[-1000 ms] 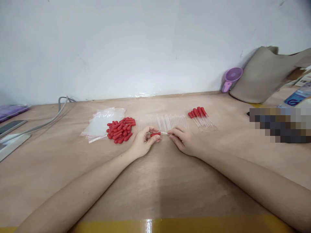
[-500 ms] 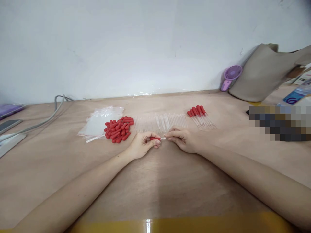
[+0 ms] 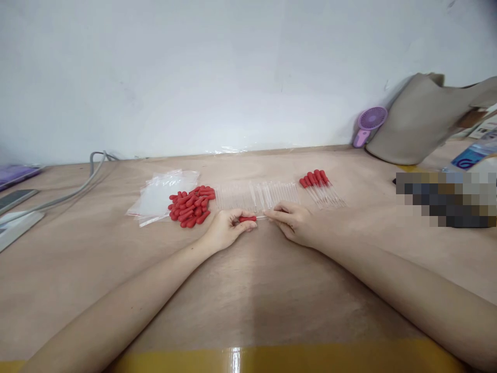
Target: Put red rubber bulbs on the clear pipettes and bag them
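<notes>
Between the thumb and fingers of my left hand [image 3: 230, 227] is a red rubber bulb [image 3: 247, 219]. A clear glass dropper tube [image 3: 261, 218] runs from the bulb's right end to my right hand [image 3: 290, 220], whose fingertips pinch it. How deep the tube sits in the bulb I cannot tell. Loose red bulbs [image 3: 189, 206] lie piled left of my left hand. Behind both hands a row of clear tubes [image 3: 252, 194] is spread side by side. Several droppers with red bulbs on them [image 3: 316, 178] lie together at the right.
Clear plastic bags [image 3: 163, 194] are stacked beyond the bulb pile. A grey cable [image 3: 83, 185] and a phone [image 3: 17, 201] lie at the left. By the wall at the right are a purple hand fan [image 3: 371, 120] and a beige bag [image 3: 415, 122]; a bottle [image 3: 471, 155] is farther right.
The fingers of my left hand have loosened slightly, so more of the red bulb shows. More of the tube is visible between my hands. The view has shifted a little.
</notes>
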`<state>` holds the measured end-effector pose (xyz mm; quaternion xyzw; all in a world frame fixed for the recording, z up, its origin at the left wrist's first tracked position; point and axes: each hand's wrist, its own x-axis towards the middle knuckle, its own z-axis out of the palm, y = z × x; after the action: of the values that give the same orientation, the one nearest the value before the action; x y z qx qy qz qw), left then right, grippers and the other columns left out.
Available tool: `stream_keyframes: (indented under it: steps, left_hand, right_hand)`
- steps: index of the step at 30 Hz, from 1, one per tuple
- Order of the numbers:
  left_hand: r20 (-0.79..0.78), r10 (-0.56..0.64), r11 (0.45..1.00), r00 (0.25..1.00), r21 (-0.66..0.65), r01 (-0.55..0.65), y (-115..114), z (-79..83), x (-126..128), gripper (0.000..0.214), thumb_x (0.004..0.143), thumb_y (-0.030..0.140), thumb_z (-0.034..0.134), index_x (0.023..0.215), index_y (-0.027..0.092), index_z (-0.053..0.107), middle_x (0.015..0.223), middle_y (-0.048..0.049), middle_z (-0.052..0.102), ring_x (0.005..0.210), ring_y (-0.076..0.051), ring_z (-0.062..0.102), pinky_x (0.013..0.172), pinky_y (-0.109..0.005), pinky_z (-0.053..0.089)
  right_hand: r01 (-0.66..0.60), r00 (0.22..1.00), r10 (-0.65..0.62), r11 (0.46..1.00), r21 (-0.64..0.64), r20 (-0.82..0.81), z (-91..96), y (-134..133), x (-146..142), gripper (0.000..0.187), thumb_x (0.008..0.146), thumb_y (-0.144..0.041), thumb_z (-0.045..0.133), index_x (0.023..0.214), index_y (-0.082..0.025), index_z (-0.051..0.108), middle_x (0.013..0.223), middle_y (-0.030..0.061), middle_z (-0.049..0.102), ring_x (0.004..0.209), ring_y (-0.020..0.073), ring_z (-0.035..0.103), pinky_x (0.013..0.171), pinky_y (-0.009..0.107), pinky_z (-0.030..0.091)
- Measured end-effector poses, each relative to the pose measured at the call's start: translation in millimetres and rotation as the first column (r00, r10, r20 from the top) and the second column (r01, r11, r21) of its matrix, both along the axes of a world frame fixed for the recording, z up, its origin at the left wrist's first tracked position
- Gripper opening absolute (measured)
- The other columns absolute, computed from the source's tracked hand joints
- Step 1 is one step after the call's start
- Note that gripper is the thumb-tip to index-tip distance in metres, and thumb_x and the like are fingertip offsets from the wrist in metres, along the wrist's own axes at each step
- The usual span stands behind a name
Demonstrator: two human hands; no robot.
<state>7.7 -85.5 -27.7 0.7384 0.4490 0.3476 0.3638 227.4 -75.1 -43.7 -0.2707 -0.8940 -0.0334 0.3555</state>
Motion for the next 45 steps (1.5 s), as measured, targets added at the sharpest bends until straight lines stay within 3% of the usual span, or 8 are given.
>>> stream_keyframes:
  steps: [7,13,27,33,37,39,43,45]
  left_hand:
    - [-0.189,0.079,0.964,0.979,0.264,-0.026,0.4,0.4,-5.6,0.024,0.074,0.037,0.064,0.088,0.018,0.069,0.081,-0.0026,0.071,0.067,-0.015,0.065,0.064,-0.025,0.052]
    - [-0.113,0.006,0.964,0.994,0.266,0.024,-4.5,1.9,1.2,0.019,0.076,0.03,0.063,0.087,0.016,0.069,0.084,-0.0033,0.071,0.074,-0.016,0.066,0.068,-0.026,0.052]
    - [-0.136,-0.032,0.941,0.99,0.331,0.076,-5.8,2.3,0.8,0.017,0.079,0.028,0.06,0.089,0.017,0.068,0.087,-0.0042,0.071,0.077,-0.016,0.065,0.072,-0.027,0.052]
    - [-0.156,-0.031,0.934,0.987,0.346,0.084,-5.5,1.8,1.0,0.017,0.078,0.028,0.061,0.089,0.016,0.068,0.086,-0.0046,0.071,0.076,-0.016,0.066,0.072,-0.027,0.052]
    - [-0.176,0.004,0.948,0.984,0.315,0.053,-5.7,2.5,2.1,0.019,0.079,0.031,0.06,0.089,0.017,0.067,0.085,-0.0048,0.07,0.075,-0.017,0.065,0.071,-0.028,0.052]
    - [-0.183,0.024,0.925,0.983,0.377,0.047,-6.2,3.1,1.8,0.022,0.078,0.031,0.06,0.094,0.017,0.065,0.087,-0.0056,0.069,0.078,-0.017,0.063,0.072,-0.03,0.051]
    - [-0.209,0.069,0.805,0.975,0.589,0.069,-7.0,3.2,-1.2,0.035,0.078,0.027,0.061,0.111,0.019,0.056,0.102,-0.0082,0.061,0.095,-0.02,0.056,0.084,-0.036,0.045]
    - [-0.232,0.079,0.771,0.97,0.63,0.088,-7.1,2.4,-2.5,0.035,0.078,0.026,0.06,0.112,0.019,0.055,0.105,-0.0085,0.058,0.098,-0.02,0.053,0.085,-0.037,0.044]
  right_hand:
    - [0.066,0.997,-0.066,0.998,-0.005,0.033,4.9,-3.0,-1.7,0.021,0.089,-0.022,0.041,0.089,-0.016,0.061,0.078,0.0072,0.059,0.071,0.0149,0.053,0.064,0.027,0.042]
    - [0.034,0.999,-0.034,0.999,-0.02,-0.009,4.7,-5.9,-6.5,0.023,0.089,-0.021,0.039,0.083,-0.015,0.06,0.073,0.0071,0.058,0.067,0.0147,0.051,0.061,0.026,0.039]
    - [0.094,0.993,-0.086,0.991,-0.093,0.082,7.4,-10.8,-14.1,0.03,0.09,-0.024,0.035,0.071,-0.015,0.056,0.062,0.003,0.052,0.056,0.0113,0.041,0.053,0.024,0.028]
    - [0.096,0.99,-0.071,0.974,-0.205,0.126,10.8,-9.9,-15.9,0.029,0.09,-0.024,0.035,0.071,-0.016,0.055,0.064,0.0027,0.054,0.057,0.0117,0.044,0.053,0.024,0.029]
    - [0.068,0.984,-0.039,0.984,-0.166,0.174,19.3,-6.6,-14.5,0.027,0.09,-0.024,0.038,0.072,-0.016,0.056,0.066,0.0036,0.055,0.06,0.013,0.046,0.058,0.025,0.033]
    - [0.063,0.98,-0.036,0.989,-0.133,0.197,23.9,-4.3,-10.4,0.025,0.089,-0.023,0.041,0.073,-0.016,0.058,0.071,0.0052,0.056,0.066,0.0143,0.048,0.062,0.026,0.035]
    - [0.213,0.977,-0.212,0.968,-0.131,0.022,27.2,7.0,10.6,0.026,0.087,-0.025,0.042,0.07,-0.016,0.061,0.074,0.0072,0.056,0.068,0.0157,0.05,0.064,0.028,0.038]
    - [0.397,0.902,-0.424,0.888,-0.23,-0.082,27.5,16.5,26.6,0.027,0.086,-0.027,0.043,0.069,-0.015,0.061,0.072,0.0071,0.056,0.066,0.016,0.051,0.063,0.029,0.039]
